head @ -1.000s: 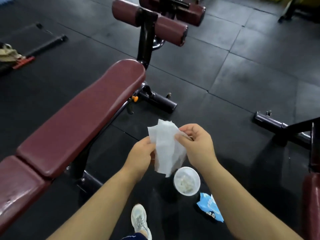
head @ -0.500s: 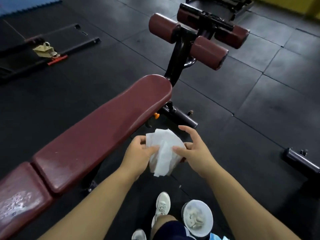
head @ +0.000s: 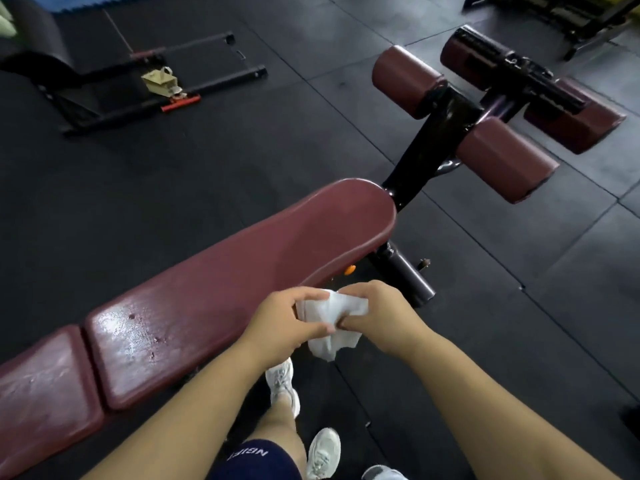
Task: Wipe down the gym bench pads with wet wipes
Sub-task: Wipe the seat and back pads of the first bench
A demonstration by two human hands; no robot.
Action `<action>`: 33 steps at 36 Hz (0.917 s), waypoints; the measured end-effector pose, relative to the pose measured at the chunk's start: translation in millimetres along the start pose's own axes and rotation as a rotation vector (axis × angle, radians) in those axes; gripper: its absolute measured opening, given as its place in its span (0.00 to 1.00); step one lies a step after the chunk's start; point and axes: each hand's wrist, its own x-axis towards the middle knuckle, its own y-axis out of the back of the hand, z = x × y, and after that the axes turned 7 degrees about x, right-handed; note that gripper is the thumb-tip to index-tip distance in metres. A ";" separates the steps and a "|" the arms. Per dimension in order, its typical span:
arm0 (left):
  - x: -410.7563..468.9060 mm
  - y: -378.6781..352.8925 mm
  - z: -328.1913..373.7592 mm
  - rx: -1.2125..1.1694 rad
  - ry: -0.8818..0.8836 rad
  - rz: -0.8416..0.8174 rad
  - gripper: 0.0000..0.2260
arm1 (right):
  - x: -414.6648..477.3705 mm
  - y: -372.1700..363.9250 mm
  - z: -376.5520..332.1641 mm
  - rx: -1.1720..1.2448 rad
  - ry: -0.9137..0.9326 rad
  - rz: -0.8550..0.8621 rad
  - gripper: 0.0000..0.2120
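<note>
A long maroon bench pad (head: 242, 271) runs from lower left toward the centre, shiny and wet near its lower end. A shorter maroon seat pad (head: 41, 386) adjoins it at the left edge. Maroon roller pads (head: 505, 161) sit on the black post beyond the bench's far end. I hold a crumpled white wet wipe (head: 330, 323) just off the near edge of the long pad. My left hand (head: 284, 320) and my right hand (head: 381, 317) both pinch it, bunching it between them.
Black rubber floor tiles (head: 519, 306) surround the bench. A black floor frame with a tan bag (head: 161, 81) lies at the upper left. More black equipment stands at the top right. My legs and white shoes (head: 282, 386) are below my hands. A white container's rim (head: 384, 472) shows at the bottom edge.
My view has swung left and forward, bringing the bench closer under my hands. The wipe, held spread out before, is now bunched smaller between both hands. The container has slid to the bottom edge.
</note>
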 end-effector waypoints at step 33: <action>333.5 46.9 7.4 0.887 0.148 -0.354 0.08 | 294.7 154.5 90.2 -0.186 -0.385 0.205 0.18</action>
